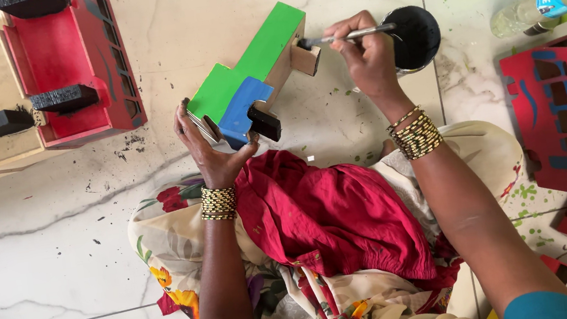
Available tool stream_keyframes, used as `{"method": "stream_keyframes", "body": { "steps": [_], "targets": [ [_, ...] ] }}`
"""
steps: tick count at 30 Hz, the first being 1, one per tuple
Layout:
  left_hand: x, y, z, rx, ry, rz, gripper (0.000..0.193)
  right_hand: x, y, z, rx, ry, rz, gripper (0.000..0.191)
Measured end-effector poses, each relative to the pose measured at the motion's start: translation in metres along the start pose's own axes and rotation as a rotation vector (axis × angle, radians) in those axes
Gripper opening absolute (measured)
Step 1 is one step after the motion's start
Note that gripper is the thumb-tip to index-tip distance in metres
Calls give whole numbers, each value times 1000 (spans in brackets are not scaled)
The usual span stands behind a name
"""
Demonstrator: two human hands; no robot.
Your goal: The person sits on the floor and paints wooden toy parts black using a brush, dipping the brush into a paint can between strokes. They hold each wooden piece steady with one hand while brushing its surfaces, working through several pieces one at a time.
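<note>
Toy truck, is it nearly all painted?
Partly. The truck already has green and blue panels and one black block. The left hand steadies it while the right hand puts a brush to a bare block by the black paint cup. Bare wood sides remain.

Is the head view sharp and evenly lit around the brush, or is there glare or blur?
Head view: soft, even light, faint shadows on the marble floor; right hand, paintbrush and green-and-blue toy sharp; black paint pot shows no detail; left hand clear.
</note>
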State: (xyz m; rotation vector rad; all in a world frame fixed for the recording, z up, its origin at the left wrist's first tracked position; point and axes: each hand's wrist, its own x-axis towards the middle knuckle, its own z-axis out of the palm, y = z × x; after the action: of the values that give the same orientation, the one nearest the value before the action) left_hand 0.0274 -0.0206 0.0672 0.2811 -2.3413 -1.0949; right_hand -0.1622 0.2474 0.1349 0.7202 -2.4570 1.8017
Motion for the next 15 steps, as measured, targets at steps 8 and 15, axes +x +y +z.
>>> {"method": "stream_keyframes", "body": {
  "steps": [8, 15],
  "targets": [
    [1, 1, 0, 5, 0, 22, 135, -5, -3, -23, 84, -6, -41, 14],
    [1, 0, 1, -13, -1, 5, 136, -4, -2, -12, -33, -21, 31, 15]
  ]
}}
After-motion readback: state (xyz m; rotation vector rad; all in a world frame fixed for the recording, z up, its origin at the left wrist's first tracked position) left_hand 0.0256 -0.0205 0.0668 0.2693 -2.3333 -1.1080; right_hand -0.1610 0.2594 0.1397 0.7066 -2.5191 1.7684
